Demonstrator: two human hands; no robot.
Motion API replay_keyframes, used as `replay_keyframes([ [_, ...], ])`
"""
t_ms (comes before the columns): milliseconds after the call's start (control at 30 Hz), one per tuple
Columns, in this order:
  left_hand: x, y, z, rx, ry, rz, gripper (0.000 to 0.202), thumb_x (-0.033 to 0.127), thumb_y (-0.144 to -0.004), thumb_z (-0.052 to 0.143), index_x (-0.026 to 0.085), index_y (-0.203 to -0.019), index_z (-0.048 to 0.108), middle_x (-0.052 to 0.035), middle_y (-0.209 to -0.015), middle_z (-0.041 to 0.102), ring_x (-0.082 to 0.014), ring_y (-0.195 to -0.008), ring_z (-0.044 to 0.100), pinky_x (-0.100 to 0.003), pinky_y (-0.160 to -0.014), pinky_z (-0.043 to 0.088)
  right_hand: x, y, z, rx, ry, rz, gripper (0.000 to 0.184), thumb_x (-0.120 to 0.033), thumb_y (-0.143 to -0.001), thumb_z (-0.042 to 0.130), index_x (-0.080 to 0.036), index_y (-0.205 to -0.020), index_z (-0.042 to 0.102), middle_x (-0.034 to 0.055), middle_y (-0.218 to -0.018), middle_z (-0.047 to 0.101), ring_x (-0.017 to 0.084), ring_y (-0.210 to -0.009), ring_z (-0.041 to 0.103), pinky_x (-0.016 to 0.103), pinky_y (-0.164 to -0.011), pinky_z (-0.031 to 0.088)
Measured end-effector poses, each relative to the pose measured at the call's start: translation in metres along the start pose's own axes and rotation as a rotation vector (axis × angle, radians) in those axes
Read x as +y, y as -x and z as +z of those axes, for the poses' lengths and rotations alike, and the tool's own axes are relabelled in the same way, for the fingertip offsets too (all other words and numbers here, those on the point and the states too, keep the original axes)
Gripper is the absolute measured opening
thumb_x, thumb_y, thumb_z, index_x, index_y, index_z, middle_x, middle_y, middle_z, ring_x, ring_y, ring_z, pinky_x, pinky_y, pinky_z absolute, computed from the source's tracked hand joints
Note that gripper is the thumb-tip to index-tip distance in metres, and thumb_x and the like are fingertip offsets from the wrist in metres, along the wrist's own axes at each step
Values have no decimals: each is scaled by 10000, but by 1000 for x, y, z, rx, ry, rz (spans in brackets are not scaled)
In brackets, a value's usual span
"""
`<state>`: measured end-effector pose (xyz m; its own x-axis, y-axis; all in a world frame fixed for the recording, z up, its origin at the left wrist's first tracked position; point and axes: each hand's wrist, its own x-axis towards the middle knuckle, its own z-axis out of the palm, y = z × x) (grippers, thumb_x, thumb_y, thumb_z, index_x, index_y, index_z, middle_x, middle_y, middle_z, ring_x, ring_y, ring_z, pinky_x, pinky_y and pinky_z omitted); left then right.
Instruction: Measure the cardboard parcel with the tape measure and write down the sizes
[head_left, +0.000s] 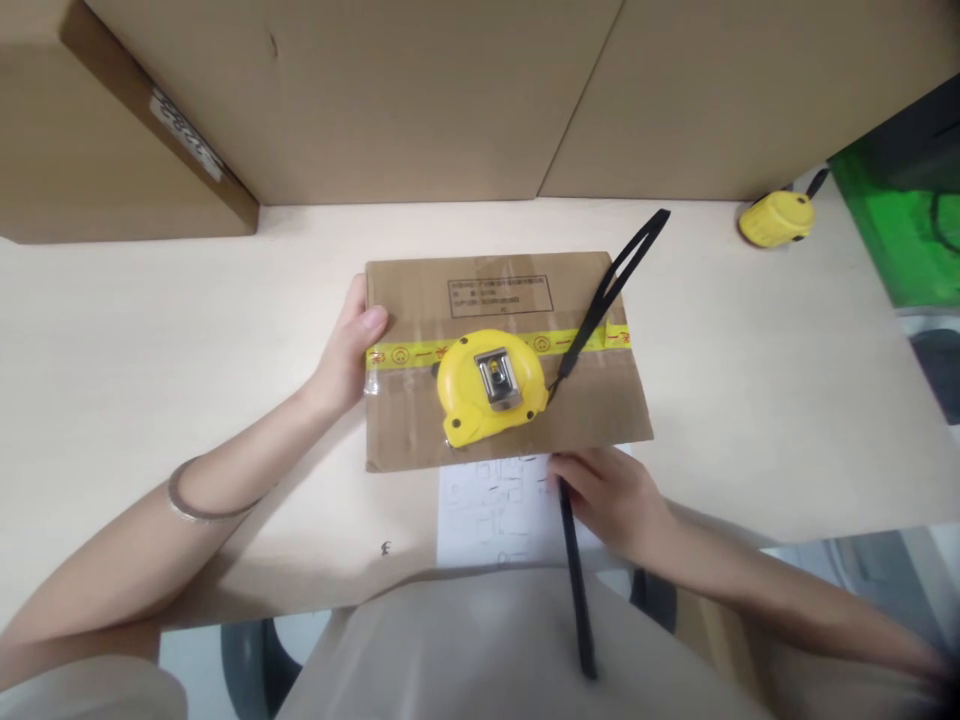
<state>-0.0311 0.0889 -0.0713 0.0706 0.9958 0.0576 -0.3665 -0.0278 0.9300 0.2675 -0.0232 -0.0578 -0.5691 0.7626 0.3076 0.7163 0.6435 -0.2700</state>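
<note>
A flat brown cardboard box [585,410] lies on the pale desk, sealed with a strip of yellow tape [405,354]. My left hand [346,352] grips its left edge, thumb on top. A yellow tape measure [489,385] rests on the box, metal clip up, its black wrist strap [611,285] trailing to the upper right. My right hand [611,495] holds a black pen [576,580] with its tip on a white sheet of paper [487,510] just below the box's front edge.
A second yellow tape measure [776,218] lies at the far right of the desk [150,350]. Large cardboard boxes [112,140] stand along the back and far left. A green bin [907,220] sits at the right edge.
</note>
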Motion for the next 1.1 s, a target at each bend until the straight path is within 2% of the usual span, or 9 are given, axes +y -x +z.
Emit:
replay_keyframes([
  [267, 0, -1, -2, -29, -62, 35, 475, 595, -796, 708, 245, -1106, 620, -63, -1109, 655, -295, -1122, 625, -440, -942, 517, -9, -7, -36, -277, 498, 37, 262, 85, -629, 516, -175, -630, 546, 0, -601, 571, 146, -490, 528, 284, -458, 282],
  [400, 3, 3, 0, -5, -159, 106, 430, 605, -861, 642, 285, -1148, 639, -56, -1161, 650, -308, -1200, 596, -484, -1053, 462, -3, -14, -49, -289, 473, -14, 214, 21, -658, 605, -186, -675, 552, -4, -574, 583, 155, -433, 538, 292, -412, 251],
  [500, 10, 7, 0, 38, -296, 228, 400, 576, -901, 620, 344, -1226, 635, -37, -1289, 614, -305, -1325, 518, -504, -1162, 375, -5, -33, -78, -352, 188, -147, 213, -166, -793, 680, -223, -705, 494, -19, -587, 579, 142, -459, 547, 299, -426, 319],
  [633, 15, 10, -4, 17, -450, 307, 222, 483, -925, 628, 336, -1049, 738, -17, -1381, 575, -283, -1446, 403, -483, -1254, 262, -13, -77, -104, -43, 21, -140, 271, -408, -965, 578, -242, -777, 476, -20, -579, 521, 126, -484, 500, 298, -484, 397],
  [667, 15, 10, -5, 5, -449, 301, 210, 472, -933, 619, 334, -1030, 745, -22, -1355, 590, -278, -1427, 425, -481, -1250, 274, -12, -89, -102, 55, 66, -129, 243, -455, -976, 550, -227, -892, 544, 31, -689, 611, 166, -594, 583, 322, -554, 455],
  [733, 12, 8, -7, -4, -415, 293, 236, 472, -959, 573, 340, -1051, 745, -32, -1285, 620, -268, -1348, 498, -482, -1223, 318, -7, -111, -87, 115, 133, -150, 467, -559, -976, 502, -149, -1184, 580, 173, -1054, 695, 301, -944, 668, 439, -765, 529],
  [833, 6, 6, -9, -19, -348, 297, 347, 492, -1009, 447, 340, -1075, 751, -41, -1269, 624, -266, -1319, 516, -491, -1224, 310, 7, -134, -60, -33, 29, -222, 604, -608, -989, 447, -124, -1330, 561, 193, -1335, 624, 371, -1240, 583, 553, -981, 485],
  [933, 3, 6, -9, -43, -283, 293, 435, 520, -1027, 364, 341, -1077, 758, -37, -1310, 611, -272, -1385, 471, -502, -1258, 257, 16, -142, -48, -190, -265, -264, 538, -614, -928, 583, -180, -1244, 606, 133, -1287, 667, 312, -1252, 602, 495, -1025, 494],
  [1100, 4, 7, -6, -23, -266, 261, 501, 595, -1014, 335, 328, -1052, 757, -38, -1312, 618, -272, -1366, 498, -494, -1255, 288, 10, -151, -51, -283, -719, -182, 567, -413, -860, 756, -225, -1318, 478, 68, -1122, 716, 183, -947, 726, 276, -761, 572],
])
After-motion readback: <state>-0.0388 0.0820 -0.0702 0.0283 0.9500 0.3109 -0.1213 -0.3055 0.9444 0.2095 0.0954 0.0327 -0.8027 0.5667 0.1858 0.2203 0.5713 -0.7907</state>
